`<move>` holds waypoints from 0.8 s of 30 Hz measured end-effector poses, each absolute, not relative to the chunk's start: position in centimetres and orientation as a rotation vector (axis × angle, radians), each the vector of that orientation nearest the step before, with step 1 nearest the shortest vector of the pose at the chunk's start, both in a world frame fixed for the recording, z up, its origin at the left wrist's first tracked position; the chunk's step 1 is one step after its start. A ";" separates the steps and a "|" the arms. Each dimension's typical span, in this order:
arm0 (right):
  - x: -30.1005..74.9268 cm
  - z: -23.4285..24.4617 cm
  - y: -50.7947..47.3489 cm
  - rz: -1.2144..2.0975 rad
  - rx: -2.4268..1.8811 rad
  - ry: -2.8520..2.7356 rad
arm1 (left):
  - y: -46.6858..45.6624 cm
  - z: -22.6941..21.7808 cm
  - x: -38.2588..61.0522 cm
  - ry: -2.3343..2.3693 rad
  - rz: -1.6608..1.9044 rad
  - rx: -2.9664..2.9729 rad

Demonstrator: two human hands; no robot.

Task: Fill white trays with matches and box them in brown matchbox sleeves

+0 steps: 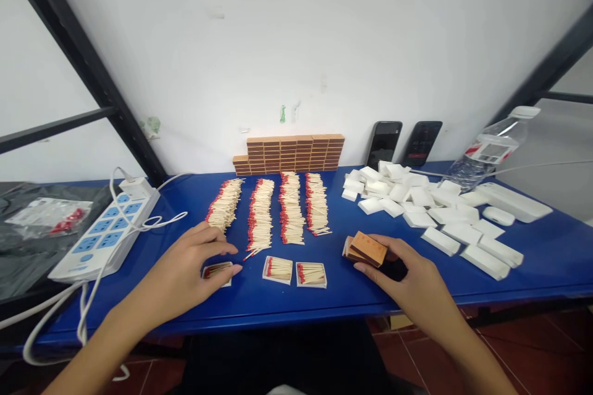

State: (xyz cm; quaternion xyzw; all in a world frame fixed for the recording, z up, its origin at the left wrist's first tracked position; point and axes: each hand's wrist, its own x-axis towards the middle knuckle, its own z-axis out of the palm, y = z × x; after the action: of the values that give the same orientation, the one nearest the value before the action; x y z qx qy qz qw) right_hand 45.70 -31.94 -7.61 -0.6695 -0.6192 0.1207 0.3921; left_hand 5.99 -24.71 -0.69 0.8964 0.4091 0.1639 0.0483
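My left hand (197,265) is over a small white matchbox tray (226,282) at the table's front left. Its thumb and index finger are apart; I cannot tell if they touch the tray, which the hand partly covers. To its right, two more trays (278,270) (311,273) hold red-tipped matches. My right hand (410,268) grips an orange-topped matchbox (369,249) between thumb and fingers. Another box piece with a white edge shows under that matchbox. Four-like rows of loose matches (262,213) lie behind the trays, several in all.
A low wall of stacked matchboxes (296,153) stands against the wall. White empty trays (419,197) are heaped at right, near two phones (384,143) (421,143) and a plastic bottle (491,151). A power strip (109,231) with white cables lies at left on the blue table (250,307).
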 end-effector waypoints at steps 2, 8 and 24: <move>45.7 -7.6 -31.9 0.306 -1.699 -1.567 | -24.3 -0.5 7.3 1.232 0.455 2.756; 45.9 -7.9 -32.1 0.316 -1.685 -1.575 | -23.4 -0.6 9.3 1.260 0.320 2.804; 45.8 -7.7 -32.1 0.315 -1.687 -1.591 | -23.4 -0.6 11.1 1.204 0.328 2.846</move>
State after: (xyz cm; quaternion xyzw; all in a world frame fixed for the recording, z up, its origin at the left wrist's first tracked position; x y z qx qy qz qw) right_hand 45.84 -32.14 -7.71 -0.6639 -0.6258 0.1240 0.3901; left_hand 11.08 -23.39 -0.57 0.9157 0.3874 0.1054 0.0169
